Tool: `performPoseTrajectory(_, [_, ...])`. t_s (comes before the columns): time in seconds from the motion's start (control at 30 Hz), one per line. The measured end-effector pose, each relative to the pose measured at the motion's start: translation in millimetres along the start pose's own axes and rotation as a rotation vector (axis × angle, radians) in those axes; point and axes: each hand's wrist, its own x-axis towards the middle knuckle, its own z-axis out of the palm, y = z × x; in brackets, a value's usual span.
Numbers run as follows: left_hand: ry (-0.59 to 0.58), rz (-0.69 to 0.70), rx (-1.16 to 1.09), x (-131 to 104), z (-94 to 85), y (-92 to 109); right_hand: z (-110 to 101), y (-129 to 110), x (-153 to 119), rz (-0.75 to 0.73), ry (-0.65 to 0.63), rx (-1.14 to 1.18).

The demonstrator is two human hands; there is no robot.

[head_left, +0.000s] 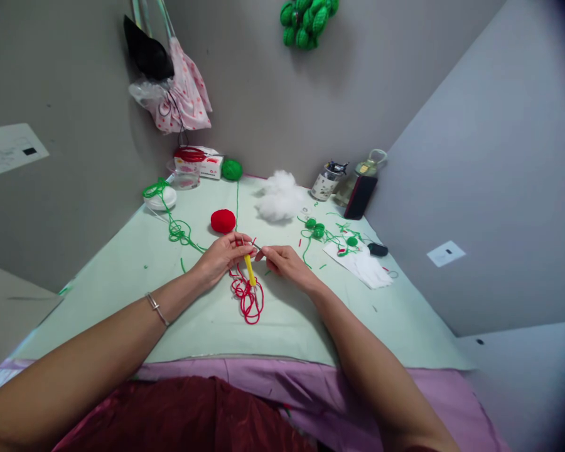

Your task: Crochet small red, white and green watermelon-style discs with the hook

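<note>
The left hand [223, 254] has its thumb and fingertips pinched together on a small bit of red yarn [240, 290], whose loose loops spread on the tabletop [193, 333] below. The right hand [285, 263] faces it, thumb and forefinger pinching a thin dark tool [258, 249]; its tip is too small to identify. Both hands are near the middle of the table, nearly meeting.

A slim yellow handle [250, 270] lies between them, its upper end at the left fingertips. Its long axis runs toward the wearer, lower end slightly rightward and over the red loops. The thin tool slants from the right fingers up and leftward to the left fingertips.

The yarn looks light, soft and limp, likely to snag or unravel, so a close pinch at the worked bit should suit it; the handle seems stiff and light, best gripped along its middle.

Just beyond the left hand sits a red yarn ball [223, 221], with a green yarn tangle [179, 232] to its left. Farther back are white fluffy stuffing [280, 199] and a green yarn ball [232, 169]. To the right lie small green balls [317, 230] and white sheets [365, 267], with a phone [360, 197] propped behind.
</note>
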Motion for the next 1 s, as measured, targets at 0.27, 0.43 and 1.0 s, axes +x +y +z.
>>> performPoseTrajectory(0.27, [0.027, -0.035, -0.032, 2.1, -5.0, -0.3, -2.6, 17.3, 3.1, -0.103, 0.336, -0.286])
performPoseTrajectory(0.43, [0.029, -0.041, -0.058, 2.3, -7.1, 4.3, 8.1, 4.0, -6.1, -0.343, 0.377, -0.508])
performPoseTrajectory(1.0, [-0.199, 0.035, -0.067, -69.8, 33.8, 41.9, 33.4, -62.0, -53.3, -0.483, 0.547, 0.021])
